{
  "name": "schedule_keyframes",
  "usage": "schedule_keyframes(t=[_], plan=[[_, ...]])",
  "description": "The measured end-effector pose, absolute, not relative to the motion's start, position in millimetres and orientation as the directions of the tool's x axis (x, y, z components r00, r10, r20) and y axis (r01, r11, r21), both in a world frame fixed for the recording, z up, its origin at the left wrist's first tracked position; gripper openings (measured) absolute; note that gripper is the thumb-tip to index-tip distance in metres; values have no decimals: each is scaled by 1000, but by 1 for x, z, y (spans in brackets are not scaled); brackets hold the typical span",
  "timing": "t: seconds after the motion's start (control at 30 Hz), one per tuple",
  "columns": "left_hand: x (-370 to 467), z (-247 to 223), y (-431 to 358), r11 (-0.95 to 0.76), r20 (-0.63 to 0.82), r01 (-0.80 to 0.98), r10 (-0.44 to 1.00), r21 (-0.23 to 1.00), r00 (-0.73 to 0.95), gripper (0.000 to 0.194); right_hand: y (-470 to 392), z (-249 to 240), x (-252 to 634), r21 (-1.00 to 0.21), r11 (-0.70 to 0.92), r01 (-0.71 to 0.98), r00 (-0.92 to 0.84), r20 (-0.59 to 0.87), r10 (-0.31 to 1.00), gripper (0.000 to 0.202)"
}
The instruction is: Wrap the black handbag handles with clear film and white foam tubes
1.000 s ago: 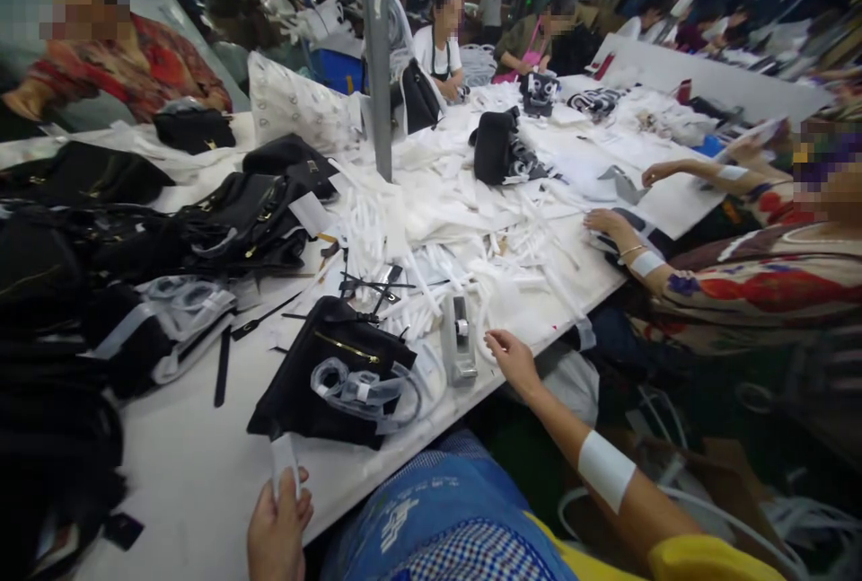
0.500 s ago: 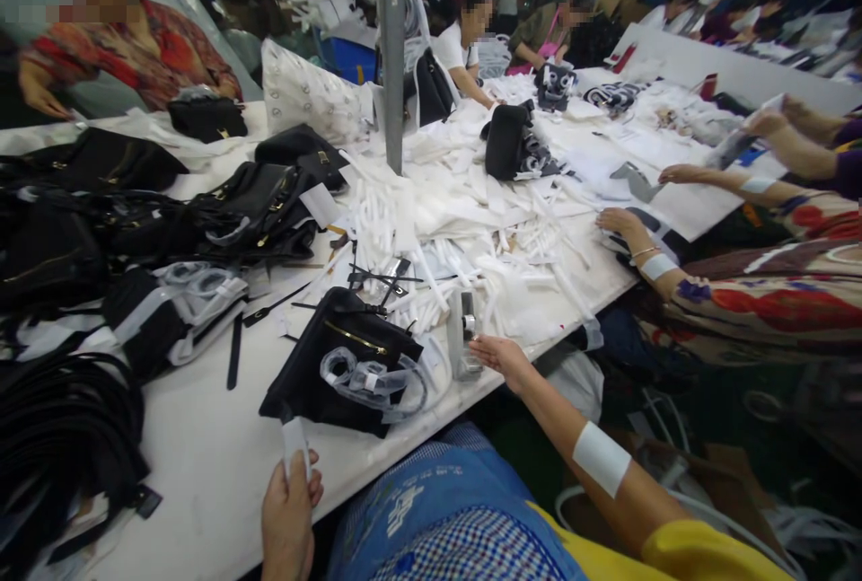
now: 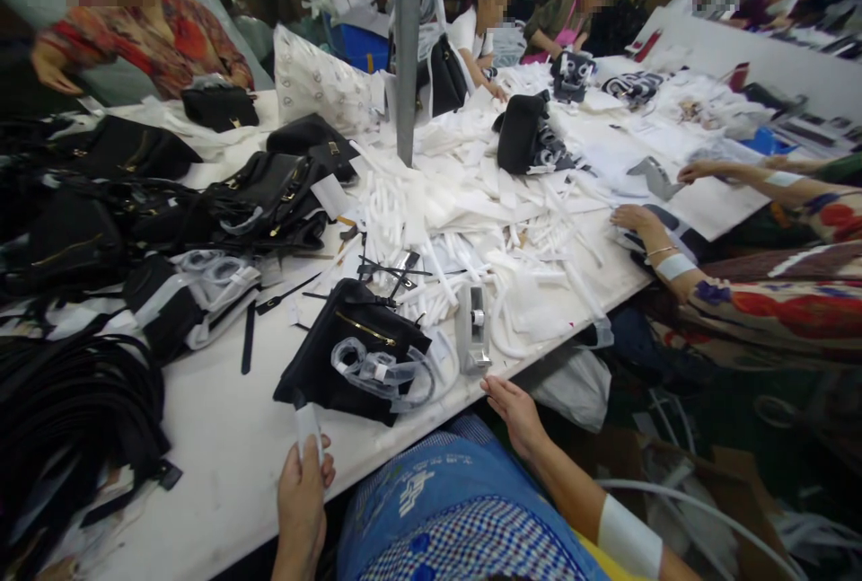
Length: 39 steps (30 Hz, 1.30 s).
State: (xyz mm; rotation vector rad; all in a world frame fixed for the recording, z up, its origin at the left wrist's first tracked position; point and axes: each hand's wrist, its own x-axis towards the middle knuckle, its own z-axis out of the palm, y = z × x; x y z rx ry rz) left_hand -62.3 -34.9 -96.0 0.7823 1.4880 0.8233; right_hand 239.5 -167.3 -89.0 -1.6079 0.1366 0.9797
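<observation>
Left hand [image 3: 302,491] has the white-wrapped strap end [image 3: 308,426] pinched by the near corner of the black bag [image 3: 350,355], lower centre, probably to steady it. Right hand [image 3: 517,412] looks loosely open near the tape dispenser [image 3: 474,334], itself likely placed for easy reach.

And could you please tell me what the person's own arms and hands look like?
The left hand and right hand are ungloved. A pale, plain, rectangular patch lies on the right forearm, with yellow cloth showing beside it; no sleeve shows on the left.
</observation>
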Motion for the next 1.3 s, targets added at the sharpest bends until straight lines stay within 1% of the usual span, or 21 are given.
schedule_keyframes(t=[0.1,0.17,0.23,0.3,0.33,0.37,0.4,0.43,0.47,0.53,0.63,0.7,0.77,0.87,0.93,1.0,1.13,1.23,1.3], plan=[[-62,-95,-34,516,-515,-7,855,857,-64,43,-165,-111,241,-769,-235,-594,651,-631,422,34],[-60,-91,-35,508,-509,-24,859,861,-65,42,-166,-122,241,-776,-245,-582,662,-626,412,29],[-58,-86,-35,501,-503,-40,862,864,-65,41,-169,-130,238,-740,-332,-585,629,-672,391,26],[-57,-83,-35,495,-497,-48,866,868,-63,39,-169,-130,230,-670,-480,-566,531,-742,409,25],[-56,-82,-35,491,-494,-49,868,870,-61,38,-166,-127,225,-644,-558,-523,459,-765,451,25],[-56,-82,-35,490,-492,-46,868,871,-64,38,-158,-120,218,-642,-618,-454,377,-767,519,25],[-56,-82,-35,489,-491,-41,869,871,-64,37,-147,-111,210,-665,-651,-366,279,-746,605,27],[-56,-83,-36,488,-490,-35,870,872,-64,37,-132,-100,200,-713,-646,-273,182,-697,693,28],[-56,-83,-37,488,-489,-28,870,872,-64,38,-113,-88,188,-774,-605,-187,90,-626,775,28],[-57,-85,-39,485,-485,-14,872,874,-62,38,-71,-66,159,-864,-499,-74,-63,-495,867,30],[-58,-88,-42,460,-457,34,887,887,-69,37,-14,-49,113,-926,-368,80,-238,-376,895,30],[-60,-88,-43,421,-414,98,906,902,-82,36,11,-51,87,-935,-318,155,-315,-352,881,28],[-63,-88,-43,368,-356,185,929,911,-96,34,25,-58,69,-918,-305,252,-334,-379,863,26],[-68,-86,-44,281,-263,297,960,913,-100,31,32,-67,57,-849,-254,463,-299,-420,857,26],[-71,-86,-46,243,-223,330,970,912,-98,31,34,-69,56,-798,-188,573,-290,-412,864,28],[-71,-85,-48,230,-208,333,973,915,-100,30,35,-68,58,-764,-149,628,-298,-412,861,33],[-71,-85,-48,228,-202,311,973,923,-114,30,35,-69,60,-759,-146,635,-309,-423,852,38],[-74,-84,-47,222,-203,314,975,923,-93,30,34,-70,61,-792,-170,586,-318,-418,851,33],[-76,-84,-45,224,-210,324,975,919,-79,31,31,-72,62,-815,-185,549,-327,-413,850,25]])
